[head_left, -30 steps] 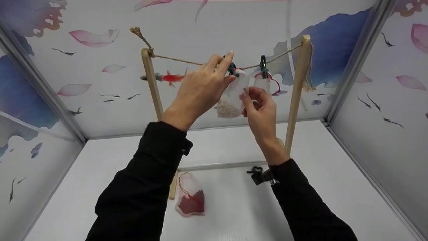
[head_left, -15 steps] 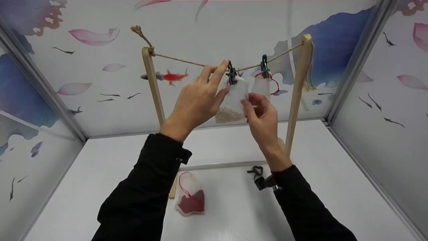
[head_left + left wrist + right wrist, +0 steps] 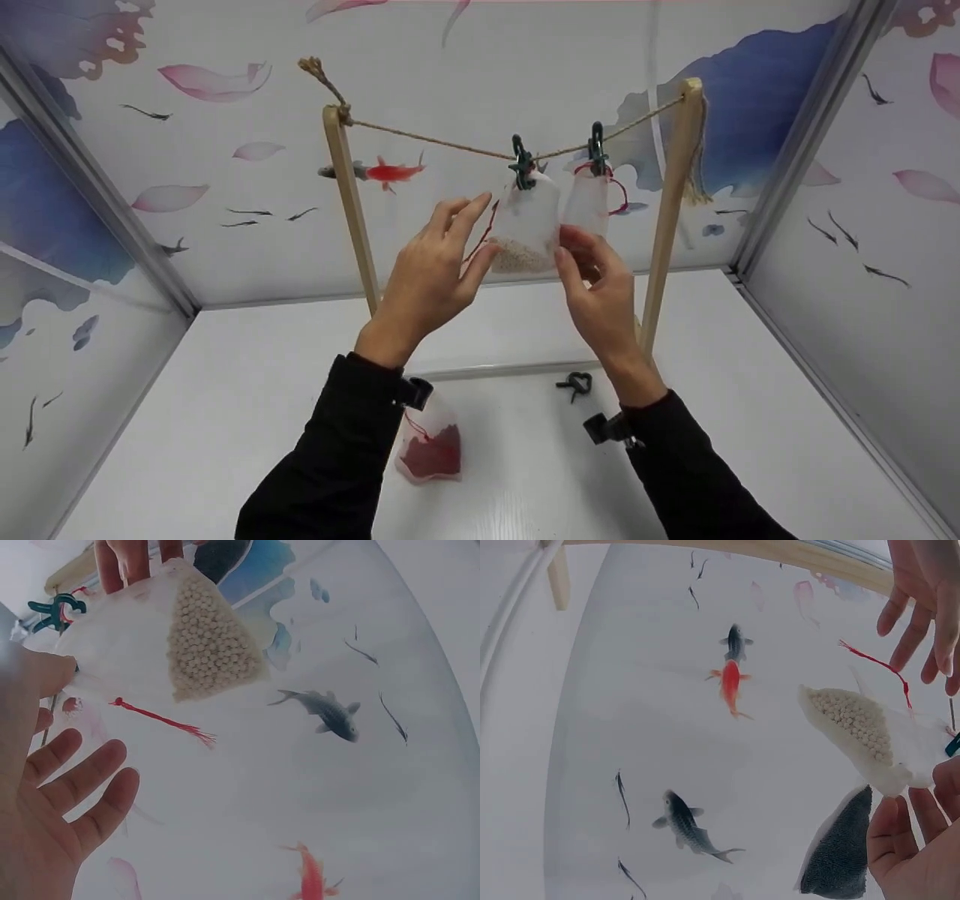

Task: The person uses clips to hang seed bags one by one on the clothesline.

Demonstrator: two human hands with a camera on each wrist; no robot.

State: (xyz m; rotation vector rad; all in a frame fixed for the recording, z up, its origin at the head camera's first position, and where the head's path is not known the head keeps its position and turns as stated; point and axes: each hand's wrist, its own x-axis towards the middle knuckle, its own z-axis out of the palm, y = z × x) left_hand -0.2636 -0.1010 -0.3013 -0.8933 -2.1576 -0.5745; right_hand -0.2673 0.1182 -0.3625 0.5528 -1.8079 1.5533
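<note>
A small white drawstring pouch with pale beads in its bottom hangs from the rope, held by a dark green clip. My left hand is spread at the pouch's left side, beside its red cord; it holds nothing. At the pouch's right edge, my right hand has thumb and fingertips bent together on the fabric. Beads show through the mesh in the right wrist view. Behind the right fingers hangs a second pouch with dark filling, under another green clip.
Wooden posts, one on the left and one on the right, carry the rope. On the white table lie a pouch with dark red filling, partly covered by the left sleeve, and a loose dark clip. Printed panels stand around.
My left hand has come off the clip and moved down and left, exposing the red cord. The right hand has slid lower along the pouch's edge. The pouch hangs lower from its clip.
</note>
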